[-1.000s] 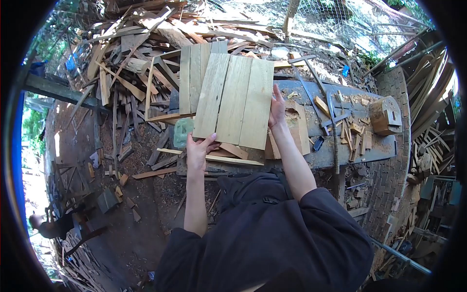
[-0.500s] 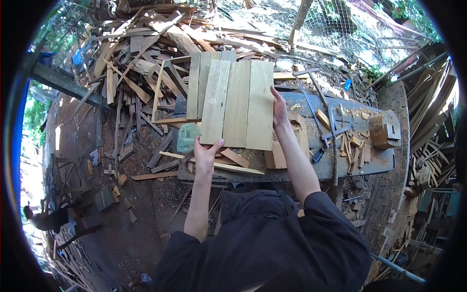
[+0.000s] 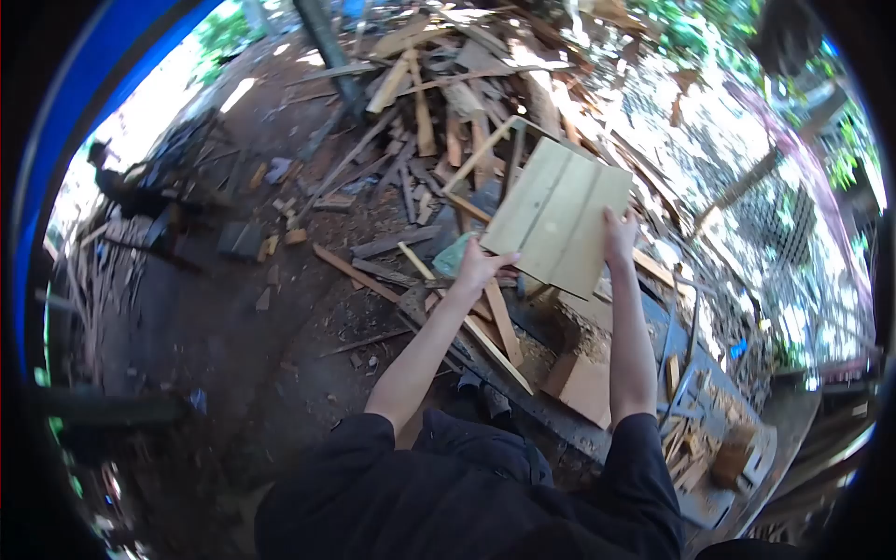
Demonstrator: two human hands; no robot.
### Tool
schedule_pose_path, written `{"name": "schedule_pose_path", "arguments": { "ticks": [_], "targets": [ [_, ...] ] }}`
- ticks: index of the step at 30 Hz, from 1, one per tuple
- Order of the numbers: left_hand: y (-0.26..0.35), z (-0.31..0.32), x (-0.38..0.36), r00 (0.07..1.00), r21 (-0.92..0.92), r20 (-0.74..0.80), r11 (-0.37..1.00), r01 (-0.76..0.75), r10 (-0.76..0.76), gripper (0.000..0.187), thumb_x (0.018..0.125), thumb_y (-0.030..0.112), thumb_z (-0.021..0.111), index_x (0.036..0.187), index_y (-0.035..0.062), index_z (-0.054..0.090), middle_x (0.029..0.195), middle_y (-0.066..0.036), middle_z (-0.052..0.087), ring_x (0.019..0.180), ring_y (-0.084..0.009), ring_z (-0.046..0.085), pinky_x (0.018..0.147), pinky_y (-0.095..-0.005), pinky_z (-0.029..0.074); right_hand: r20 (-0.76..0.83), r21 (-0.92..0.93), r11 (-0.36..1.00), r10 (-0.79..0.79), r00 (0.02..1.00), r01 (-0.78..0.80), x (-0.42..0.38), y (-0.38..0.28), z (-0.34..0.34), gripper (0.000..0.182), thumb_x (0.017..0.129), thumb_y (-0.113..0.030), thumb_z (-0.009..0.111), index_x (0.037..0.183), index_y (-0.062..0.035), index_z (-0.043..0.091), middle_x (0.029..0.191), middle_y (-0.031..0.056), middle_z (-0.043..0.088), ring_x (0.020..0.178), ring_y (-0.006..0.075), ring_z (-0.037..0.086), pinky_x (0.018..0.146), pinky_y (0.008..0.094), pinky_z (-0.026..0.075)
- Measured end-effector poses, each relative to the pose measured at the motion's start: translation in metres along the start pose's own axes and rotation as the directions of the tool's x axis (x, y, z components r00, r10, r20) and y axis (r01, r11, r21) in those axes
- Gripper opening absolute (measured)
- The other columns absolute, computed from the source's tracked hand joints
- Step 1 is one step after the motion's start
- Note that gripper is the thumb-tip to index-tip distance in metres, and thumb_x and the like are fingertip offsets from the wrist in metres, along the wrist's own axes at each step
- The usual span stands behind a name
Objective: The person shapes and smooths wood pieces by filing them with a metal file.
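Head view: left hand (image 3: pixel 476 271) pinches plank panel (image 3: pixel 560 219) near lower-left corner, right hand (image 3: pixel 620 241) pinches right edge; open dirt ground (image 3: pixel 219 345) left, filling more frame than earlier.

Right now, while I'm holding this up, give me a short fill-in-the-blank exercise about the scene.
1. The left hand and right hand hold a panel, whose material is ____.
2. The translucent item beside the left hand is coloured ____.
3. Of the two hands, the one nearer the small blue item is the ____ hand.

Missing words: wood; green; right.
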State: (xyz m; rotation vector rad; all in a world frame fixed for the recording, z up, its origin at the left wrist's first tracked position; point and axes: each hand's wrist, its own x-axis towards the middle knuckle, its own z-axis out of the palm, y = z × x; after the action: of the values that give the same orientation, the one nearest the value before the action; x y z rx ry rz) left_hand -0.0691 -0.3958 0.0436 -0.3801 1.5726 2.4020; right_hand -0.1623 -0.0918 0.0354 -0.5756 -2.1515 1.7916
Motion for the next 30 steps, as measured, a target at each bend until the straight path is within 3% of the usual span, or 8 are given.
{"name": "schedule_pose_path", "arguments": {
  "ticks": [2,7,13,15,22,26,28,30],
  "targets": [
    [-0.007,-0.008,0.000,1.000,0.096,-0.018,0.995,0.027,-0.025,0.082,0.081,0.010,0.090,0.134,0.0025,0.028,0.093,-0.019,0.070,0.068,-0.0260,0.075,0.055,-0.0391,0.064,-0.055,-0.290,0.946,-0.167,0.985,0.144,-0.008,-0.014,0.002,0.043,0.092,-0.028,0.073,0.115,0.0073,0.067,0.092,0.0230,0.075,0.085,0.0305,0.073,0.077,0.0419,0.056],
    [-0.028,-0.028,-0.057,0.988,0.143,-0.132,0.988,-0.058,0.077,0.061,0.098,0.031,0.076,0.136,0.0025,0.037,0.092,-0.014,0.072,0.067,-0.0214,0.073,0.057,-0.0328,0.060,-0.032,-0.836,0.542,-0.195,0.980,0.080,-0.008,-0.009,0.006,0.061,0.097,-0.039,0.067,0.137,0.0066,0.060,0.128,0.0310,0.067,0.114,0.0426,0.067,0.100,0.0458,0.052],
    [-0.087,-0.144,-0.198,0.908,0.113,-0.418,0.993,0.014,0.035,0.028,0.106,0.030,0.061,0.098,0.0036,0.065,0.085,-0.008,0.075,0.069,-0.0155,0.074,0.058,-0.0271,0.056,0.214,-0.234,0.959,-0.110,0.971,0.160,0.012,0.030,-0.008,0.085,0.100,-0.056,0.060,0.148,0.0119,0.043,0.139,0.0325,0.059,0.122,0.0441,0.062,0.108,0.0508,0.047],
    [-0.102,-0.203,-0.250,0.851,0.026,-0.525,0.998,0.054,-0.032,0.029,0.109,0.033,0.056,0.108,0.0053,0.064,0.095,-0.008,0.076,0.083,-0.0167,0.076,0.069,-0.0290,0.059,0.025,-0.573,0.802,-0.189,0.982,0.169,0.054,0.057,-0.008,0.084,0.101,-0.055,0.060,0.152,0.0086,0.040,0.145,0.0311,0.054,0.127,0.0425,0.060,0.108,0.0500,0.047],
    [0.097,-0.326,-0.447,0.279,0.366,-0.785,0.779,-0.509,0.552,0.062,0.111,0.051,0.043,0.154,0.0065,0.046,0.130,-0.015,0.071,0.121,-0.0221,0.068,0.106,-0.0399,0.050,0.334,0.248,0.816,-0.578,0.745,0.522,-0.251,-0.217,0.137,0.079,0.108,-0.058,0.040,0.162,-0.0019,0.030,0.164,0.0212,0.037,0.152,0.0374,0.035,0.126,0.0515,0.029],
    [0.214,-0.327,-0.555,-0.010,0.579,-0.522,0.345,-0.739,0.853,0.076,0.110,0.062,0.029,0.156,0.0026,0.043,0.146,-0.018,0.061,0.139,-0.0286,0.056,0.119,-0.0453,0.038,0.526,0.783,0.613,-0.743,0.414,0.105,-0.393,-0.323,0.245,0.090,0.107,-0.068,0.012,0.162,0.0021,0.027,0.168,0.0200,0.030,0.157,0.0337,0.025,0.130,0.0542,0.013],
    [0.259,-0.339,-0.605,-0.080,0.521,-0.316,0.102,-0.848,0.945,0.083,0.107,0.067,0.024,0.155,0.0023,0.045,0.147,-0.023,0.059,0.141,-0.0343,0.053,0.121,-0.0486,0.035,0.456,0.885,0.466,-0.868,0.195,0.005,-0.488,-0.372,0.285,0.100,0.103,-0.075,0.022,0.161,0.0069,0.022,0.167,0.0312,0.023,0.157,0.0458,0.018,0.129,0.0597,0.009],
    [0.278,-0.361,-0.629,-0.135,0.599,-0.328,0.095,-0.795,0.935,0.078,0.108,0.064,0.023,0.157,0.0071,0.043,0.150,-0.025,0.055,0.144,-0.0398,0.048,0.122,-0.0548,0.033,0.516,0.523,0.303,-0.856,0.013,-0.797,-0.577,-0.410,0.322,0.108,0.098,-0.082,0.018,0.162,0.0044,0.022,0.168,0.0285,0.024,0.156,0.0454,0.022,0.128,0.0611,0.013]
  ]
}}
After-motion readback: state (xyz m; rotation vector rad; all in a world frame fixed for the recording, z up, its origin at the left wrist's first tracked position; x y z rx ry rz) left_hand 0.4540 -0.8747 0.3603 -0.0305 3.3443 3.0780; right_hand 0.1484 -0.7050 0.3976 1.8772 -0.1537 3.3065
